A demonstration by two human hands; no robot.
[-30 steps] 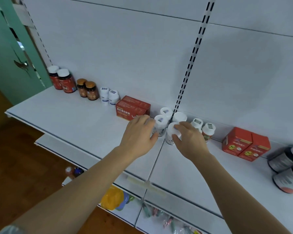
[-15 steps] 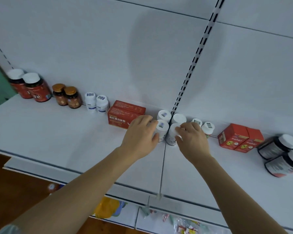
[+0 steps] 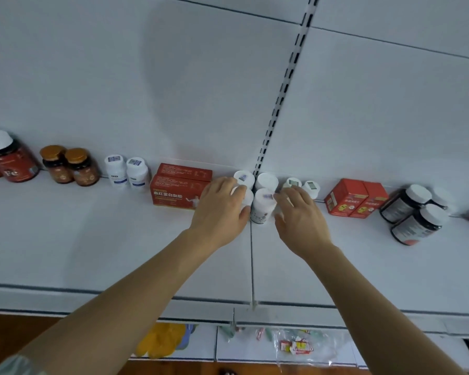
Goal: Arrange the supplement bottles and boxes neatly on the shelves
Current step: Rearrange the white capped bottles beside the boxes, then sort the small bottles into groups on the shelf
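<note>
Four white supplement bottles cluster at the shelf's [image 3: 92, 239] back, by the slotted upright. My left hand [image 3: 220, 209] wraps the front left white bottle [image 3: 247, 198], which is mostly hidden under its fingers. The front right white bottle [image 3: 263, 208] stands upright between my hands. My right hand [image 3: 301, 217] is at its right side, fingers apart, fingertips touching it. Two more white bottles [image 3: 267, 181] stand just behind. A long red box [image 3: 173, 190] lies directly left of my left hand.
Along the back wall stand red bottles [image 3: 11, 161], amber bottles [image 3: 68, 166], small white bottles [image 3: 126, 171], two small-capped bottles [image 3: 310, 188], two red boxes [image 3: 355, 198] and dark bottles [image 3: 414, 212]. A lower shelf holds a yellow item [image 3: 160, 339] and packets [image 3: 295, 345].
The view has swung right and closer. My right hand has loosened and slid slightly right off the front right bottle, baring its cap. My left hand stays on its bottle.
</note>
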